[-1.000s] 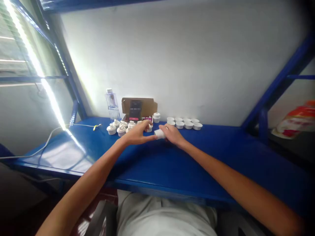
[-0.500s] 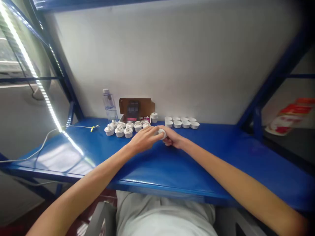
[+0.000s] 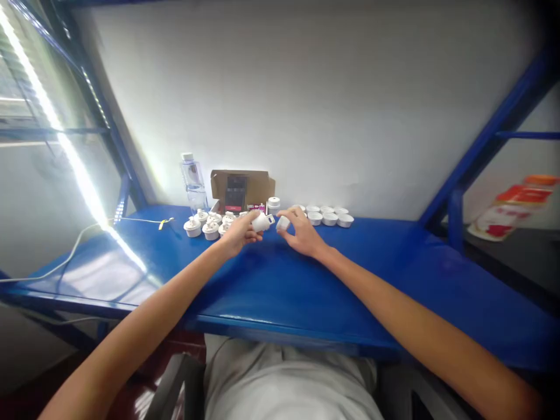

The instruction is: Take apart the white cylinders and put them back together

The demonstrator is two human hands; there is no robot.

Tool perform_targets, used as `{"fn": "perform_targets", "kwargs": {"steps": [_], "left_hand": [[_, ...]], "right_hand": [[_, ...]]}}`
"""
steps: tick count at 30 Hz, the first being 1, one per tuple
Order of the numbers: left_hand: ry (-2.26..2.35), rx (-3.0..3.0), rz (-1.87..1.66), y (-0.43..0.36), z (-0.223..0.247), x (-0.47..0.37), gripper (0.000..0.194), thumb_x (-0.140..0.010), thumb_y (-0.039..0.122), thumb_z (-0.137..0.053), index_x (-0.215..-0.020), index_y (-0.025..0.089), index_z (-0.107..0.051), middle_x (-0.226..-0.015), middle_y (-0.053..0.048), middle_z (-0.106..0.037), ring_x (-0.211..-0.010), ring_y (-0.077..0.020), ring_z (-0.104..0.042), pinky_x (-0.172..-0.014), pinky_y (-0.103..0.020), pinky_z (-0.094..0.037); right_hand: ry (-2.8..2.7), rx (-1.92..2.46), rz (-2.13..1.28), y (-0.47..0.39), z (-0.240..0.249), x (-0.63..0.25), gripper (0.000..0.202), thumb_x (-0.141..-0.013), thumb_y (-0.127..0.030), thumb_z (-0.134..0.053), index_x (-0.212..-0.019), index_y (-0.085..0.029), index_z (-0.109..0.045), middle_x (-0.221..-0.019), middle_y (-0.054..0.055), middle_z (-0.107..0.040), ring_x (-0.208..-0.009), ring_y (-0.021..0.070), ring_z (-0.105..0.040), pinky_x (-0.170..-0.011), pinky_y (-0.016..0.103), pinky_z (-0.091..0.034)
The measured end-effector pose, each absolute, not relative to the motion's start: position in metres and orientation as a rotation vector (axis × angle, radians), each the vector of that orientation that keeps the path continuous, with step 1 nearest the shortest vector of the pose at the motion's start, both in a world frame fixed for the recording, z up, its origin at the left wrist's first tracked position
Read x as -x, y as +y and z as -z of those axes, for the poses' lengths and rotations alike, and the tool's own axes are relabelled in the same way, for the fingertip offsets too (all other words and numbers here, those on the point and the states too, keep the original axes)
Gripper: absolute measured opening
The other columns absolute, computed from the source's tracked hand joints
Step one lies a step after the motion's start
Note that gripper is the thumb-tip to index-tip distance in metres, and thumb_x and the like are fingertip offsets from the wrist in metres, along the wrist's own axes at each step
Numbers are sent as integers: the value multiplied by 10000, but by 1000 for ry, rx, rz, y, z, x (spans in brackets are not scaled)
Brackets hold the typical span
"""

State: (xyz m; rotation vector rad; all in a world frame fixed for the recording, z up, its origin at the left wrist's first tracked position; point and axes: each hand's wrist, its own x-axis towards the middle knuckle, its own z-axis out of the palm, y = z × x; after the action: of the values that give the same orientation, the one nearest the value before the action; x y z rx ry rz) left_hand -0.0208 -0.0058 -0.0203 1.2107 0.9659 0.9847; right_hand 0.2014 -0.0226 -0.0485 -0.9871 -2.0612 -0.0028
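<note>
hands move apart: left hand (image 3: 238,234), fingers closed, grips white fitting (image 3: 261,223), slotted end pointing right toward small white piece (image 3: 283,223) pinched in half-curled right hand (image 3: 305,235).

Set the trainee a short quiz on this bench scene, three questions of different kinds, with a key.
1. True or false: as pictured, the bottle stands left of the open box.
2. What colour is the tag on the cable? A) red B) yellow C) green
3. Which hand holds the white part with the projecting tab, and which holds the small white piece?

Key: 1 true; 2 B; 3 the left hand holds the white part, the right hand the small white piece.
</note>
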Motion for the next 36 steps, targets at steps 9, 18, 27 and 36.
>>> {"fn": "perform_targets", "kwargs": {"steps": [9, 18, 27, 36], "left_hand": [[770, -1271, -962, -9, 21, 21, 361, -703, 275, -842, -867, 181, -535, -906, -52, -710, -835, -186, -717, -801, -309, -521], [777, -1333, -845, -12, 24, 18, 247, -698, 189, -738, -875, 172, -567, -846, -15, -650, -821, -152, -657, -788, -287, -497], [709, -1380, -881, -14, 13, 20, 219, -597, 108, -608, -808, 160, -580, -766, 2, -593, -725, -128, -582, -669, -251, -426], [740, -1394, -829, -13, 21, 19, 268, -634, 128, -641, -894, 168, -590, -840, 0, -613, -804, -140, -605, -730, -259, -448]], "right_hand": [[-1969, 1500, 43, -8, 69, -208, 206, -898, -378, -606, -1034, -230, -564, -1114, 81, -599, -999, 258, -599, -847, 364, -478], [-1973, 1494, 183, -28, 55, -192, 164, -908, -382, -577, -942, -222, -592, -974, 76, -676, -878, 250, -627, -744, 340, -441], [-2216, 1495, -49, -36, 61, -178, 425, -932, -453, -584, -1255, -180, -631, -1440, 186, -556, -1365, 364, -483, -1049, 485, -410], [-2234, 1443, -137, -17, 71, -187, 464, -956, -569, -545, -1234, -210, -641, -1380, 140, -609, -1299, 319, -548, -1056, 452, -427]]}}
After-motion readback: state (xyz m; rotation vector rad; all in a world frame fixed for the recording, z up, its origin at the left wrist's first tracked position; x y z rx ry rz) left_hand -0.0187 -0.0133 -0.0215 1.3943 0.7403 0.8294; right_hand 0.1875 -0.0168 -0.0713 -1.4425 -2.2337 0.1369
